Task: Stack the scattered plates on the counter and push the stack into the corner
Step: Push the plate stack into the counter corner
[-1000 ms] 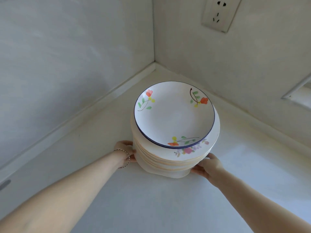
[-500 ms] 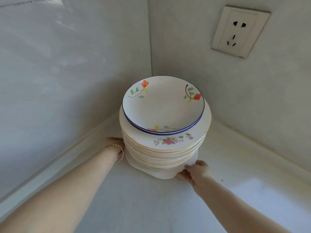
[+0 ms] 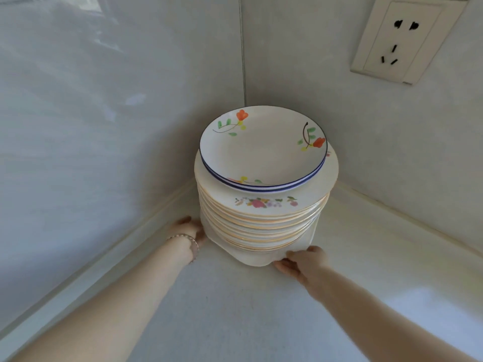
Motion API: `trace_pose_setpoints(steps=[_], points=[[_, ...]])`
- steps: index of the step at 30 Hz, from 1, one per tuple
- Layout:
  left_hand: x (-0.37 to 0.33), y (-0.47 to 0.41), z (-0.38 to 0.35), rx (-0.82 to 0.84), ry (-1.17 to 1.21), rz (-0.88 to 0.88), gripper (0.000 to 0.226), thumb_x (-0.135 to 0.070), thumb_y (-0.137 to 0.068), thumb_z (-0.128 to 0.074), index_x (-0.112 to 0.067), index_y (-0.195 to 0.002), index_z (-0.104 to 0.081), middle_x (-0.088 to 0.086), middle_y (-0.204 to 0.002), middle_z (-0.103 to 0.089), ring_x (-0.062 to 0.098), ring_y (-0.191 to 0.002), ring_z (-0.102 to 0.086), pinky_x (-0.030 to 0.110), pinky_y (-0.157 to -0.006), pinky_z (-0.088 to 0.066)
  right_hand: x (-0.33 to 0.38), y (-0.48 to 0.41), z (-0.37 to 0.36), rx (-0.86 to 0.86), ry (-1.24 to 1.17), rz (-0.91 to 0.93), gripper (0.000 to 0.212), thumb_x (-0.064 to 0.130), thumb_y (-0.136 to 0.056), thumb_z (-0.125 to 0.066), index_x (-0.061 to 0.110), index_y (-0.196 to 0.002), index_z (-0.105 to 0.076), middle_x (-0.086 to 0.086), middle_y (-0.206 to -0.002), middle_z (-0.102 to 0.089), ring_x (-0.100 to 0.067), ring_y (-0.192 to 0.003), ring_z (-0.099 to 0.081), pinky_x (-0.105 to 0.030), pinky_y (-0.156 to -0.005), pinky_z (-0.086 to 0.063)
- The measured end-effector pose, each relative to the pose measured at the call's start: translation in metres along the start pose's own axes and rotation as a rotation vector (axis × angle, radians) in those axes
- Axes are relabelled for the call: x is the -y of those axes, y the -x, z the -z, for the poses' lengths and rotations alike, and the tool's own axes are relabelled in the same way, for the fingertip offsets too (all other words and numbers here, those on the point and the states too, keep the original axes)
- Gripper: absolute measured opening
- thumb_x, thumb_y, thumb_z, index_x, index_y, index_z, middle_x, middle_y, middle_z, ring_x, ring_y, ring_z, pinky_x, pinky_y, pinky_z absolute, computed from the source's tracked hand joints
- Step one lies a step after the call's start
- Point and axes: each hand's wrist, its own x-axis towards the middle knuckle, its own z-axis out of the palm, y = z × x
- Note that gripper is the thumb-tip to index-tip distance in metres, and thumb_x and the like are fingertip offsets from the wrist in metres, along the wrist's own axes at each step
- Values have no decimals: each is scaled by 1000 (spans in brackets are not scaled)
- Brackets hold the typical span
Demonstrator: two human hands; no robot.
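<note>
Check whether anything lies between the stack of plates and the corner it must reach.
Nothing visible does. The counter on either side of the stack of plates looks bare; the stack itself hides the strip just before the corner.

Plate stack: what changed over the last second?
The plate stack slid away from the person toward the corner, pushed along the counter by the left hand and right hand; it now sits close in. Nothing was taken hold of or let go. Unchanged: both hands at the stack's base, blue-rimmed plate on top.
</note>
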Motion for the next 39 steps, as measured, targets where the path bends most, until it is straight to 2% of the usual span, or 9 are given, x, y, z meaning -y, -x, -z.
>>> trace_pose_setpoints(steps=[5, 11, 14, 17, 22, 26, 30, 34, 39], points=[[37, 21, 20, 170, -227, 81, 37, 13, -92, -42, 7, -128, -47, 14, -62, -71, 31, -74, -68, 39, -56, -60, 32, -10, 20, -84, 111, 81, 7, -11, -87, -51, -7, -88, -56, -19, -73, -59, -25, -57, -58, -22, -33, -51], [38, 24, 3, 81, -152, 37, 28, 16, -92, -37, 16, -119, -47, 20, -77, -55, 37, -78, -56, 55, -87, -43, 26, -12, 6, -146, 120, 153, 35, -11, -90, -45, -7, -124, -52, -28, -124, -57, -42, -111, -57, -41, -79, -50], [30, 17, 0, 55, -142, 32, 16, 17, -92, -35, 11, -91, -49, 21, -78, -55, 36, -82, -54, 59, -97, -42, 23, -11, 3, -144, 96, 155, 33, -11, -90, -46, -7, -122, -53, -28, -123, -58, -41, -108, -59, -39, -78, -50], [23, 8, -3, 46, -168, 9, 33, 15, -94, -34, 12, -125, -44, 18, -81, -56, 39, -92, -57, 55, -88, -42, 22, -12, 0, -120, 65, 141, 31, -10, -90, -48, -7, -119, -56, -28, -119, -59, -36, -93, -59, -38, -76, -50], [15, -7, -1, 14, -244, 25, 38, 12, -95, -35, 11, -133, -39, 29, -107, -62, 41, -103, -58, 54, -78, -43, 17, -15, -4, -135, 9, 139, 30, -9, -90, -49, -6, -119, -57, -24, -109, -60, -33, -90, -57, -37, -76, -50], [13, -10, 0, 1, -267, -1, 32, 12, -95, -37, 6, -125, -45, 24, -88, -62, 30, -67, -59, 51, -72, -46, 18, -17, -2, -111, 60, 141, 30, -8, -89, -52, -7, -119, -56, -20, -100, -59, -33, -89, -59, -35, -75, -52], [5, 5, 2, 27, -340, 10, 12, 9, -95, -39, 11, -95, -52, 23, -87, -58, 31, -72, -56, 50, -88, -48, 28, -17, 5, -91, 274, 187, 28, -8, -85, -59, -11, -113, -57, -19, -84, -62, -28, -64, -58, -20, -39, -52], [-14, 15, 15, -126, -667, -290, 38, 4, -93, -42, 3, -131, -49, 23, -126, -59, 35, -103, -61, 43, -98, -47, 36, -12, 15, -176, 646, 252, 20, -2, -85, -56, -6, -102, -64, -10, -56, -58, -27, -56, -60, -33, -59, -58], [-69, 77, 9, -219, -869, -880, 40, 6, -88, -41, -3, -123, -56, 15, -127, -58, 30, -117, -55, 33, -99, -40, 87, 37, 15, -339, 599, 718, 24, 14, -91, -43, 8, -103, -63, -17, -94, -69, -37, -92, -63, -44, -83, -52]])
